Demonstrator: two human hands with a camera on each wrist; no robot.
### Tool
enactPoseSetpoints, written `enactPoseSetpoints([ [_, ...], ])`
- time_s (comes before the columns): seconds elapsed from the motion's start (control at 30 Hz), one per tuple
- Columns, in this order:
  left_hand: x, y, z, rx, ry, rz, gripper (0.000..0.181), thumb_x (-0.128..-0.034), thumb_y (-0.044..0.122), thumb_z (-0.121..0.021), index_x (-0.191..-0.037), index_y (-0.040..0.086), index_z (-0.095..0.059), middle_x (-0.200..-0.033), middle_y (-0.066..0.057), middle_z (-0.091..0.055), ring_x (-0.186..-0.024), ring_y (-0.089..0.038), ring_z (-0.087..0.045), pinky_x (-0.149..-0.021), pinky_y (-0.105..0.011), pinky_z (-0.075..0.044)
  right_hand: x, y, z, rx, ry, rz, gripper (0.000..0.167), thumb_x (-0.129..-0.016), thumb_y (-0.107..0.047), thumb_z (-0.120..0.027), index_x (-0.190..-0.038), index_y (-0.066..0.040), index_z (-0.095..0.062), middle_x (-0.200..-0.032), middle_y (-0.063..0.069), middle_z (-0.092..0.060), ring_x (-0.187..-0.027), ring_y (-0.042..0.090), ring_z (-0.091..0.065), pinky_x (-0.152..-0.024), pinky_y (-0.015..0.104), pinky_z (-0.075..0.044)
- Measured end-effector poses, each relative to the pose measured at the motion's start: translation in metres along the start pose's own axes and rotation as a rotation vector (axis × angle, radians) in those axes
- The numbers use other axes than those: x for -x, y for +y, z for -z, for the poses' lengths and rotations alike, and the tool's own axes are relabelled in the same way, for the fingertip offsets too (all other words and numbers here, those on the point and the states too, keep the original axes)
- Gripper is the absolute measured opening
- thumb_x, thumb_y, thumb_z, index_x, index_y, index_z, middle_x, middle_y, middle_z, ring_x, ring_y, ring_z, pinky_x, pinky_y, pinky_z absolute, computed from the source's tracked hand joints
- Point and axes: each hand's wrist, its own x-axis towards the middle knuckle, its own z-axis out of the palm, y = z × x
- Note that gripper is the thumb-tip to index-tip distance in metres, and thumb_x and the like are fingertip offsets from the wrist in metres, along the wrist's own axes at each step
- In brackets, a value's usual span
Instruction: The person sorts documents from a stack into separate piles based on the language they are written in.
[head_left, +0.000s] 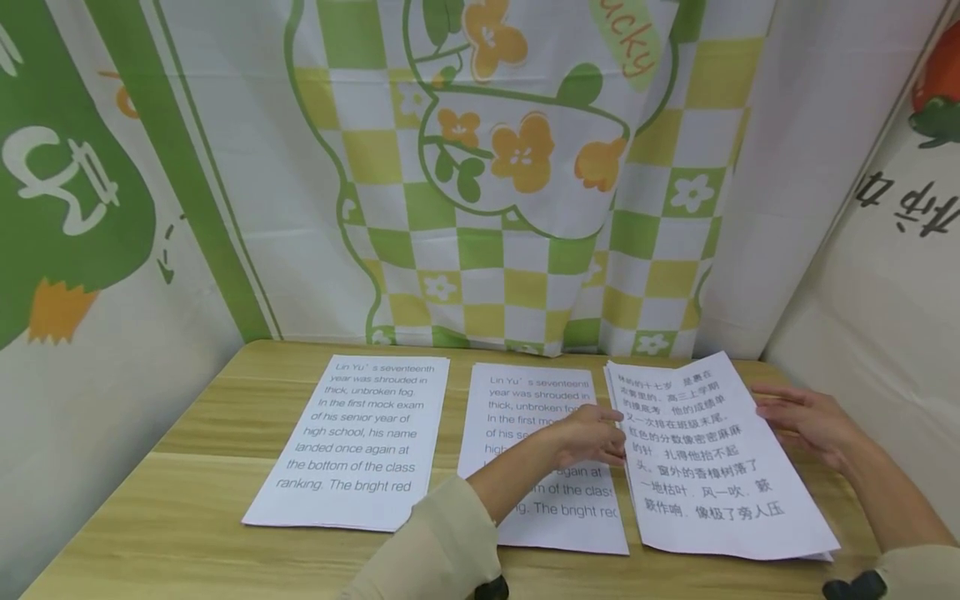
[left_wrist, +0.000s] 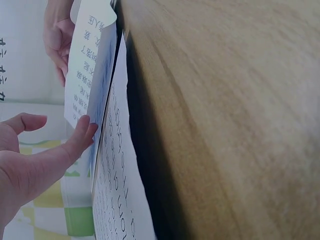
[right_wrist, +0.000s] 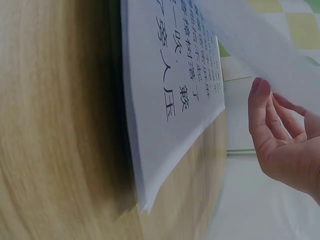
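Note:
A stack of white sheets printed in Chinese (head_left: pixel 697 467) lies at the right of the table, its top sheet (right_wrist: pixel 280 50) skewed and lifted above the rest. My left hand (head_left: pixel 588 435) reaches across the middle stack of English pages (head_left: pixel 555 525). Its fingertips touch the left edge of the Chinese stack, and in the left wrist view the thumb stands apart from the long fingers. On the opposite side, the extended fingers of my right hand (head_left: pixel 806 421) meet the right edge of the raised sheet. My left forearm and hand cover part of the middle text.
Another stack of English pages (head_left: pixel 348 442) lies at the left of the wooden table (head_left: pixel 180 500). A patterned curtain (head_left: pixel 480 275) hangs along the back, with printed cloth at both sides. Dark wrist cameras (head_left: pixel 855 585) show at the cuffs.

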Motion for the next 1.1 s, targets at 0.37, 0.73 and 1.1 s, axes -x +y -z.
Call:
enactPoseSetpoints([
  [0.37,0.0002,0.0006,-0.0023,-0.039,0.006,0.005,0.061,-0.0939,-0.008,-0.058,-0.152,-0.009,-0.041,-0.112,-0.031,-0.065,-0.116,-0.043,-0.065,-0.097,-0.047,-0.06,0.0006,0.0011,0.0002,0.081,0.036,-0.016,0.051,-0.101,-0.008,-0.066,-0.146,0.01,-0.048,-0.101,-0.029,-0.067,-0.09,0.004,-0.071,-0.079,0.028,-0.063],
  [0.73,0.0008,0.0002,-0.0012,-0.089,0.035,0.003,0.057,-0.0962,0.0,-0.061,-0.15,-0.009,-0.044,-0.12,-0.026,-0.066,-0.118,-0.04,-0.065,-0.094,-0.046,-0.061,-0.0033,0.004,-0.0009,0.2,0.009,0.039,0.072,-0.101,0.003,-0.058,-0.152,0.023,-0.012,-0.123,0.005,-0.071,-0.093,0.002,-0.07,-0.085,0.029,-0.063],
  [1.1,0.0069,0.0032,0.0006,-0.103,0.058,0.005,0.055,-0.097,0.001,-0.062,-0.149,-0.008,-0.046,-0.116,-0.019,-0.07,-0.111,-0.035,-0.069,-0.092,-0.041,-0.062,-0.0016,-0.0009,-0.0086,0.258,0.034,0.047,0.07,-0.101,0.002,-0.058,-0.151,0.024,-0.015,-0.123,0.023,-0.069,-0.091,0.006,-0.071,-0.084,0.032,-0.064],
])
